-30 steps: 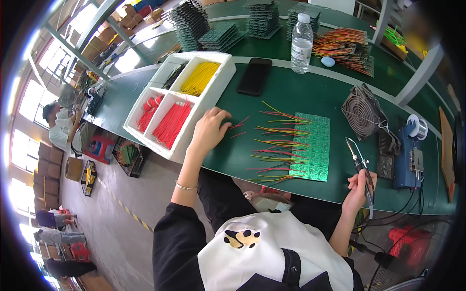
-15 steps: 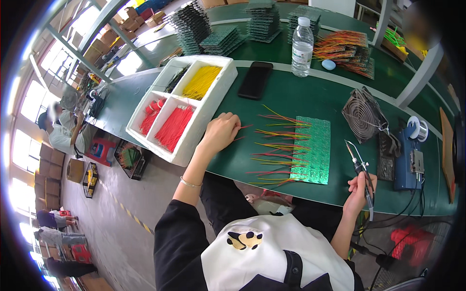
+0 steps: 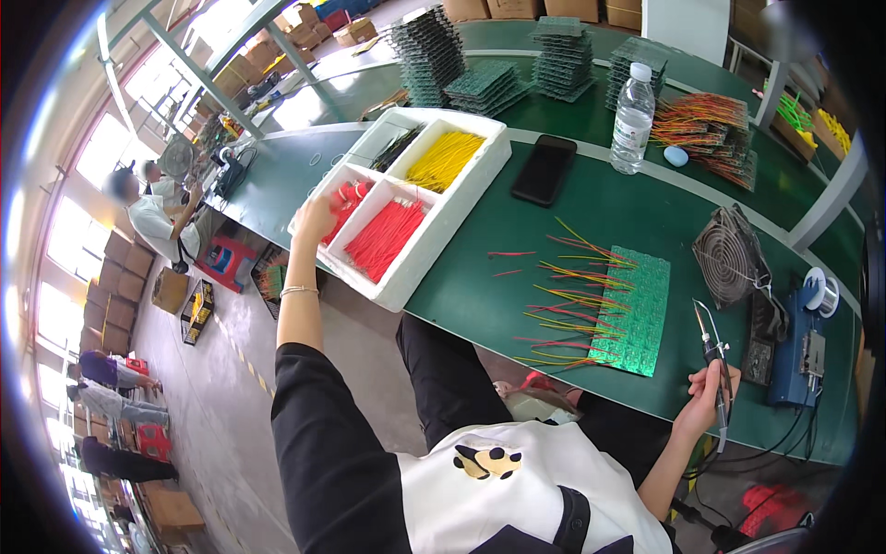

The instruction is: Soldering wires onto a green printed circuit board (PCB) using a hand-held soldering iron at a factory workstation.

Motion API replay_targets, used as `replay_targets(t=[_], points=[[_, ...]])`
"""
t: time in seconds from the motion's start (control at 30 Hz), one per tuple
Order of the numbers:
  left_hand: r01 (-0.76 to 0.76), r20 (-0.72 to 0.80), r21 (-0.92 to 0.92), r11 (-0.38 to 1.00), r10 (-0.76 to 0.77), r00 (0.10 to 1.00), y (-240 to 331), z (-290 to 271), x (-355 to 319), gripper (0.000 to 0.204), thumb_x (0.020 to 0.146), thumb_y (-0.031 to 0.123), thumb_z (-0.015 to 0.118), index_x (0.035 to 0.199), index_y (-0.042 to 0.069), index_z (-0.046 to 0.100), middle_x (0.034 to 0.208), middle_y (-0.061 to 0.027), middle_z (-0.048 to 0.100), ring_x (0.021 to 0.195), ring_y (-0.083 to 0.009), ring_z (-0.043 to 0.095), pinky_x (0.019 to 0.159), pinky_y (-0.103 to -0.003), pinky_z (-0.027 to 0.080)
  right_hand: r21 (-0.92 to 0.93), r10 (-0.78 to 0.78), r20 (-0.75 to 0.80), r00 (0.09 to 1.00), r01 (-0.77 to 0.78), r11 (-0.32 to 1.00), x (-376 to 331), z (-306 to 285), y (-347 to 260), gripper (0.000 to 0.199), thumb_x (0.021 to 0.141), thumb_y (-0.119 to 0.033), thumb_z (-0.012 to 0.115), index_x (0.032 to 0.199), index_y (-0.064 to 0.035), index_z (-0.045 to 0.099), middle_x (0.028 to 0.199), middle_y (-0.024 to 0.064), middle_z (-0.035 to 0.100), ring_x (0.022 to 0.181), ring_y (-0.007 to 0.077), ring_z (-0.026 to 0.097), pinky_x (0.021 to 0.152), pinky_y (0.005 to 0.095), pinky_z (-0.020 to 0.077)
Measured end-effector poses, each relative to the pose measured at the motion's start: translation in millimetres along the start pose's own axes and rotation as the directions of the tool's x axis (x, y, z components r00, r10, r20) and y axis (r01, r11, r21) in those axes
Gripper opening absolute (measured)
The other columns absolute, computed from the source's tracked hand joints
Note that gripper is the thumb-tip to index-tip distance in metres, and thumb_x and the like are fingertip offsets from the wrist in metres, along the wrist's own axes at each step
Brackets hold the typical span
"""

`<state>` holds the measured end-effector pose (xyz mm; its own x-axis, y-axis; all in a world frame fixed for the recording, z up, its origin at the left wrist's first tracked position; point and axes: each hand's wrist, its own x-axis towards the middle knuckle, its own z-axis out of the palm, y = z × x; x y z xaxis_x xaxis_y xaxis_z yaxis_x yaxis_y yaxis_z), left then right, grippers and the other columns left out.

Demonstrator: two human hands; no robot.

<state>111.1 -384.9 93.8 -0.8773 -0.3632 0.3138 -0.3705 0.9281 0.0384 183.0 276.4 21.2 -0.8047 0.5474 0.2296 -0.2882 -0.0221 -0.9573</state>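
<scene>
Head view: your left hand (image 3: pixel 317 218) is out over the white foam tray (image 3: pixel 434 242) on the green counter (image 3: pixel 480 286), fingers curled at the near-left compartment of red wires (image 3: pixel 349 199), though you can't tell if it's pinching any. Your right hand (image 3: pixel 703 402) is closed around a soldering iron (image 3: pixel 712 355), tip pointing up, just right of the green circuit board (image 3: pixel 635 310) bristling with red and yellow wires.

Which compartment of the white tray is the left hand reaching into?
The left hand is at the near-left compartment of the white tray, holding red wires. The larger red-wire compartment lies right of it; the yellow one lies farther back.
</scene>
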Motion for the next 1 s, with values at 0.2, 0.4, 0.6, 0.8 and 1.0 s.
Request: replay_targets(t=[0.2,0.4,0.6,0.8,1.0], points=[[0.211,0.077,0.211,0.955,-0.231,0.97,35.9,-9.6,-2.3,0.011,0.064,0.027,0.068,0.072,0.02,0.068,0.078,-0.0064,0.067,0.08,-0.0264,0.065,0.072,-0.039,0.05,0.013,0.022,-0.005,1.0,-0.021,1.0,-0.8,3.4,-6.8,0.012,0.088,-0.012,0.056,0.084,-0.0033,0.049,0.06,0.0029,0.05,0.048,0.0047,0.039,0.047,0.0175,0.0306],[0.132,0.0,0.182,0.974,-0.134,0.991,24.4,-27.7,-0.9,0.023,0.068,0.034,0.069,0.083,0.017,0.072,0.083,-0.0078,0.068,0.081,-0.0267,0.065,0.075,-0.037,0.048,0.036,0.063,-0.02,0.998,-0.062,0.997,0.0,6.7,-8.4,0.012,0.086,-0.01,0.059,0.083,-0.0034,0.048,0.059,0.003,0.051,0.047,0.0051,0.04,0.048,0.0183,0.0331],[0.114,-0.003,0.342,0.933,-0.121,0.993,5.8,-33.5,6.6,0.021,0.072,0.033,0.066,0.082,0.016,0.071,0.083,-0.0097,0.067,0.083,-0.0287,0.064,0.076,-0.038,0.047,0.043,0.079,-0.015,0.997,-0.079,0.996,0.1,4.0,-8.2,0.013,0.086,-0.01,0.059,0.084,-0.0031,0.048,0.059,0.003,0.051,0.047,0.0053,0.041,0.048,0.0181,0.0343],[0.042,0.061,0.2,0.979,-0.055,0.997,9.7,-27.8,6.6,0.02,0.072,0.028,0.065,0.083,0.013,0.07,0.083,-0.0098,0.067,0.084,-0.0298,0.064,0.076,-0.038,0.048,0.039,0.067,-0.015,0.998,-0.066,0.997,1.0,1.2,-10.8,0.013,0.085,-0.01,0.059,0.084,-0.0026,0.049,0.059,0.0025,0.051,0.048,0.0051,0.042,0.048,0.0179,0.035],[0.1,0.093,0.086,0.991,-0.108,0.99,5.4,3.5,1.9,0.018,0.069,0.024,0.067,0.086,0.018,0.071,0.083,-0.007,0.068,0.084,-0.0286,0.064,0.073,-0.039,0.049,0.012,0.055,-0.001,0.999,-0.055,0.998,-0.1,3.1,-11.1,0.011,0.086,-0.01,0.058,0.084,-0.0036,0.049,0.059,0.0028,0.05,0.047,0.0053,0.04,0.047,0.0182,0.0339]])
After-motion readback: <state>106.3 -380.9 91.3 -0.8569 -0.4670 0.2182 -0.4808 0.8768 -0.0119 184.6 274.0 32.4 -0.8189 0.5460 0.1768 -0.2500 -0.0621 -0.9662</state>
